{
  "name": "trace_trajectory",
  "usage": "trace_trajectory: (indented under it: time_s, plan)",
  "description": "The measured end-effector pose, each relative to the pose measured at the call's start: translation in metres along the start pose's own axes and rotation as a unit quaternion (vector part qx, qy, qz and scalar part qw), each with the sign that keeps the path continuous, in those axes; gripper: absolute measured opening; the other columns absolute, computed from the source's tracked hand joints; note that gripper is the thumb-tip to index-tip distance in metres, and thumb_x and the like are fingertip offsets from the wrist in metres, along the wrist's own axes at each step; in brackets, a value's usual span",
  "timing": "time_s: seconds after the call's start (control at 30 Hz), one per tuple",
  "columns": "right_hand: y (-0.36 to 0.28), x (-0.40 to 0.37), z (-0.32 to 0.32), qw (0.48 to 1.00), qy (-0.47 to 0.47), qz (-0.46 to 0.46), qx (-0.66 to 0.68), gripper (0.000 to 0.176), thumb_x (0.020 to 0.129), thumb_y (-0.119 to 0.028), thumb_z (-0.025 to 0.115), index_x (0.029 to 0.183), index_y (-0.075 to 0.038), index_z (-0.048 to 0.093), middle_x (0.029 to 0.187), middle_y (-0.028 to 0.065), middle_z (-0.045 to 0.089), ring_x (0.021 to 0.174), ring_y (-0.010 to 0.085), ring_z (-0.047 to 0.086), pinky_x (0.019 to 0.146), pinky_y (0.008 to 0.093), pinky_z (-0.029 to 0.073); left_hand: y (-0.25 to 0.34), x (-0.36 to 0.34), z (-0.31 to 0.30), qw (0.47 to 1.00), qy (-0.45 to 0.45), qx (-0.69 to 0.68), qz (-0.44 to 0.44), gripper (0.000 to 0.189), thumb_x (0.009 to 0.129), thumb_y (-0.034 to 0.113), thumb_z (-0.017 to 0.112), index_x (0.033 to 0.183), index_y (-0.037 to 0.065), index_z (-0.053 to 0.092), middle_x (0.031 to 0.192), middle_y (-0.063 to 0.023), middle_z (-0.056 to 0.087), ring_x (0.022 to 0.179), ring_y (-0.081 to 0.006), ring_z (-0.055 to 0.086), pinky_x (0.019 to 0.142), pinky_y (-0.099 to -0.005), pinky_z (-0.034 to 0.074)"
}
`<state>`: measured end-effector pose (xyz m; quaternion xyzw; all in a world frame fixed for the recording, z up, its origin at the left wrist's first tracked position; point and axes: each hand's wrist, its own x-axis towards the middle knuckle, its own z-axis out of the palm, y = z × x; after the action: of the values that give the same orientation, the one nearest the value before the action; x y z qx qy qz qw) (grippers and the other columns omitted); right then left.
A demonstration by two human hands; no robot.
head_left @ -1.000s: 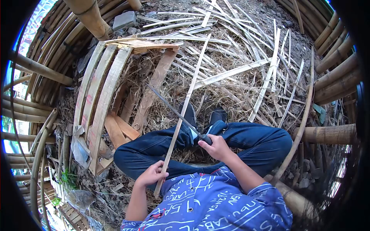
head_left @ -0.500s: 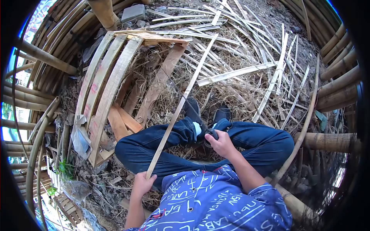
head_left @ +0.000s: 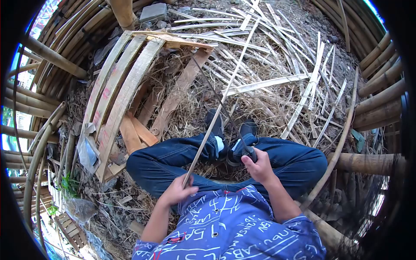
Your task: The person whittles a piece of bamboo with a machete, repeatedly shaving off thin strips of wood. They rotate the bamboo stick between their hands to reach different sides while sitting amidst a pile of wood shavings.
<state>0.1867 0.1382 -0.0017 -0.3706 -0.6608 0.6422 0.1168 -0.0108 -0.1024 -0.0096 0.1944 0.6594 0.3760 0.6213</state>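
Note:
My left hand (head_left: 177, 190) is closed around the lower end of a long, thin bamboo strip (head_left: 210, 131), close to my lap. The strip slants up and to the right, far past my feet, its narrow edge toward me. In my right hand (head_left: 260, 166) is the dark handle of a machete (head_left: 234, 125), gripped with the thumb along it. Its long, dark blade points up and to the left, and crosses the strip in this view a little beyond my shoes.
Cut bamboo strips (head_left: 266, 84) lie scattered ahead over shavings (head_left: 264, 110). At the left stands a slatted wooden crate (head_left: 130, 84), with a plastic bag (head_left: 88, 154) beside it. A grey block (head_left: 153, 13) sits behind. Bamboo poles (head_left: 368, 164) enclose both sides.
My left hand has moved up and right, and the strip has turned edge-on. My right hand has shifted slightly right and down, swinging the blade into clearer view.

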Motion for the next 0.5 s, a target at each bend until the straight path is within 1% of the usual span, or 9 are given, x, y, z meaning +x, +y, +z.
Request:
trace_trajectory:
  time_s: [0.1, 0.13, 0.17, 0.23, 0.27, 0.33, 0.43, 0.47, 0.5]
  plan:
    - [-0.006, 0.0, 0.004, 0.996, 0.031, -0.03, -0.08, 0.034, 0.082, -0.031, 0.075, 0.081, 0.001, 0.062, 0.061, 0.0051, 0.058, 0.055, 0.0103, 0.049, 0.053, 0.0298, 0.043, 0.013, 0.056, 0.023, 0.999, 0.027, 0.01, -0.018, 0.033, 0.078, 0.02, 0.077, 0.082, 0.008, 0.047, 0.067, 0.0027, 0.048, 0.061, -0.0064, 0.044, 0.053, -0.0249, 0.037]
    - [0.0, 0.0, 0.007, 0.994, 0.033, -0.027, -0.105, 0.035, 0.08, -0.03, 0.077, 0.079, 0.001, 0.063, 0.062, 0.0074, 0.062, 0.056, 0.0112, 0.055, 0.054, 0.0302, 0.046, 0.018, 0.064, 0.031, 1.0, 0.019, 0.012, -0.013, 0.033, 0.078, 0.02, 0.077, 0.082, 0.008, 0.047, 0.067, 0.0027, 0.048, 0.061, -0.0064, 0.044, 0.053, -0.0249, 0.037]
    - [-0.002, -0.003, 0.009, 0.995, 0.023, -0.008, -0.092, 0.028, 0.079, -0.024, 0.076, 0.086, 0.001, 0.065, 0.066, 0.0065, 0.063, 0.061, 0.0099, 0.056, 0.058, 0.0295, 0.047, 0.022, 0.07, 0.039, 0.999, 0.014, 0.025, -0.043, 0.034, 0.077, 0.02, 0.078, 0.081, 0.009, 0.046, 0.067, 0.0021, 0.048, 0.06, -0.0068, 0.044, 0.053, -0.0254, 0.037]
    - [0.012, -0.006, 0.011, 0.978, 0.026, -0.027, -0.204, 0.025, 0.077, -0.023, 0.076, 0.084, -0.001, 0.065, 0.068, 0.014, 0.065, 0.059, 0.0221, 0.064, 0.059, 0.0343, 0.05, 0.017, 0.078, 0.05, 0.997, 0.008, 0.038, -0.071, 0.036, 0.076, 0.019, 0.079, 0.08, 0.009, 0.045, 0.066, 0.0015, 0.049, 0.06, -0.0072, 0.044, 0.053, -0.0258, 0.038]
    - [0.018, -0.007, 0.012, 0.978, 0.025, -0.025, -0.205, 0.025, 0.077, -0.023, 0.076, 0.084, -0.001, 0.065, 0.068, 0.014, 0.065, 0.059, 0.0221, 0.064, 0.059, 0.0343, 0.05, 0.006, 0.081, 0.053, 0.998, 0.024, 0.052, -0.04, 0.037, 0.076, 0.021, 0.079, 0.079, 0.009, 0.044, 0.066, 0.0009, 0.048, 0.06, -0.0079, 0.045, 0.053, -0.0266, 0.038]
    - [0.025, -0.009, 0.016, 0.953, 0.004, -0.042, -0.299, 0.023, 0.074, -0.024, 0.073, 0.083, -0.005, 0.064, 0.071, 0.0178, 0.066, 0.069, 0.0376, 0.066, 0.063, 0.0437, 0.053, 0.001, 0.081, 0.054, 0.995, 0.052, 0.08, -0.014, 0.034, 0.076, 0.022, 0.078, 0.081, 0.005, 0.049, 0.068, -0.0038, 0.053, 0.062, -0.0133, 0.05, 0.058, -0.0303, 0.043]
    - [0.027, -0.007, 0.019, 0.93, -0.05, -0.062, -0.358, 0.024, 0.072, -0.024, 0.072, 0.084, -0.006, 0.062, 0.071, 0.017, 0.066, 0.068, 0.037, 0.066, 0.063, 0.0468, 0.053, 0.018, 0.068, 0.052, 0.984, 0.085, 0.155, 0.033, 0.033, 0.076, 0.021, 0.077, 0.089, -0.001, 0.056, 0.073, -0.0082, 0.058, 0.067, -0.0189, 0.054, 0.065, -0.0329, 0.047]
    - [0.028, -0.006, 0.02, 0.93, -0.054, -0.063, -0.358, 0.024, 0.072, -0.024, 0.072, 0.084, -0.006, 0.062, 0.071, 0.017, 0.066, 0.068, 0.037, 0.066, 0.063, 0.0468, 0.053, 0.027, 0.065, 0.05, 0.988, 0.063, 0.134, 0.032, 0.038, 0.076, 0.02, 0.075, 0.098, -0.005, 0.059, 0.08, -0.0133, 0.064, 0.073, -0.0233, 0.061, 0.072, -0.0356, 0.049]
    - [0.028, -0.005, 0.021, 0.923, -0.062, -0.081, -0.372, 0.025, 0.071, -0.025, 0.072, 0.084, -0.006, 0.061, 0.071, 0.0167, 0.066, 0.068, 0.0366, 0.066, 0.063, 0.0465, 0.052, 0.023, 0.064, 0.05, 0.989, 0.067, 0.131, 0.03, 0.038, 0.076, 0.02, 0.075, 0.098, -0.005, 0.059, 0.08, -0.0133, 0.064, 0.073, -0.0233, 0.061, 0.072, -0.0356, 0.049]
